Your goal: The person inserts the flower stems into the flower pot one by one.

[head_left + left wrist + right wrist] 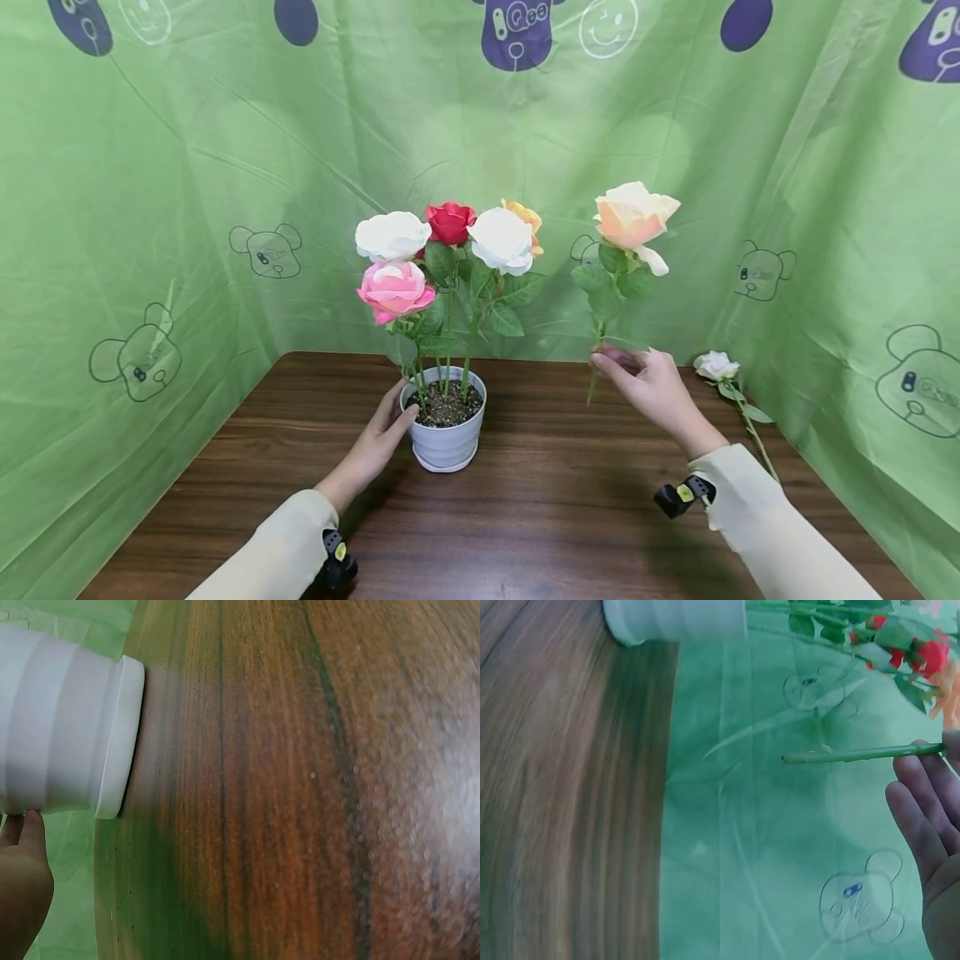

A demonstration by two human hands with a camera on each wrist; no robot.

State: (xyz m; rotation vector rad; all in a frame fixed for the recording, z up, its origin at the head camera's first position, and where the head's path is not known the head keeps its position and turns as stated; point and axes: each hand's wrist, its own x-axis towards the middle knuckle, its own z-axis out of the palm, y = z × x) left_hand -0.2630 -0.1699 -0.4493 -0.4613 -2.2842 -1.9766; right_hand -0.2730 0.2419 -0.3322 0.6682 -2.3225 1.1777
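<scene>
A white ribbed flowerpot with dark soil stands on its saucer, left of the table's middle. In it are a pink rose, two white roses, a red rose and a partly hidden orange rose. My left hand holds the pot's left side, thumb near the rim. To the pot's right, my right hand pinches a peach rose by its stem, bloom up. The stem's bare lower end hangs above the table in the right wrist view.
A white rose with a long stem lies along the right side of the brown wooden table. Green printed cloth hangs behind the table and along both sides.
</scene>
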